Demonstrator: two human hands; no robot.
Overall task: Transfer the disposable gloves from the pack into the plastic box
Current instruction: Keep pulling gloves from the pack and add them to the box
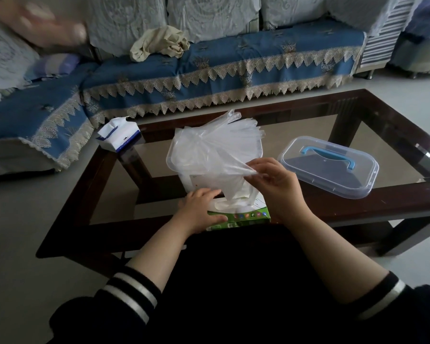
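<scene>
Disposable gloves (218, 142), thin and clear, are fanning out in a crumpled sheaf above the open plastic box (174, 162), their finger ends pointing up and away toward the sofa (209, 78). The right hand (273, 182) is pinching one corner of the sheaf between thumb and fingertips, holding it just above the box's near right rim. The left hand (200, 207) is lying with fingers loosely spread on top of the green-and-white glove pack (236, 214), pressing it down; a white tongue of film is rising from the pack's slot toward the raised sheaf. The pack is sitting at the near edge of the glass-topped table (357, 135), touching the box's near wall, with the person's dark lap directly below it. The box is standing near the middle of the tabletop, translucent and with rounded corners. Its clear lid (328, 170), bearing a blue handle, is lying flat to the right, apart from the box and close to the table's near right rim. A tissue pack (118, 136) is perching at the far left corner, overhanging the dark wooden frame. Bare glass is showing behind the box and lid, and to the left of the box.
</scene>
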